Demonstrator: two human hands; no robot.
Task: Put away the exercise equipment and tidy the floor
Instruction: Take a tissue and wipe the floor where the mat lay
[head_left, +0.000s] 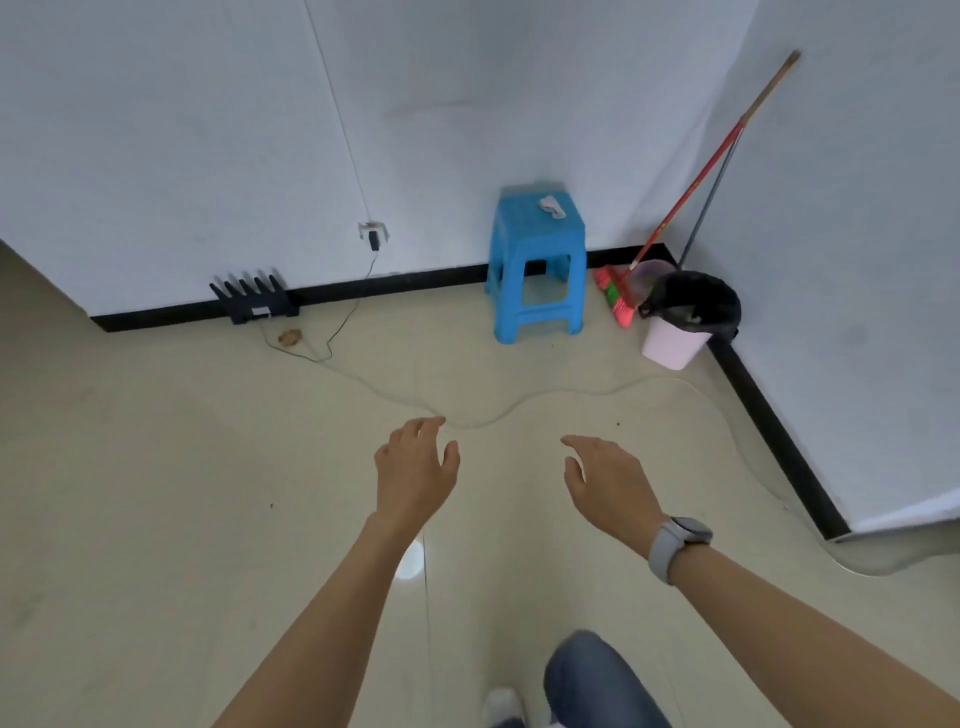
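My fingers (434, 423) are spread loose and hold nothing; both palms face down over the bare floor (156, 493). My left hand (415, 470) reaches out ahead with its fingertips close above the thin pale cable (524, 402) that snakes across the tiles, and my right hand (608, 480), a watch (675, 545) on its wrist, hangs level with it, well apart. Both forearms stretch straight forward from my body.

I see no exercise equipment here, so the tidying part is what lies in front of me: the broom (691, 192) leans in the corner, its bristles just beside the lined pink bin (680, 322), with the blue stool (537, 265) near them.

The risk, as I judge it, is that cable. It seems to run toward the router (254, 301) by the skirting, and my foot (504, 709) is stepping that way; catching it could drag the router or pull the adapter from the wall socket (373, 233). Small crumbs and a brownish scrap (291, 338) could be missed.
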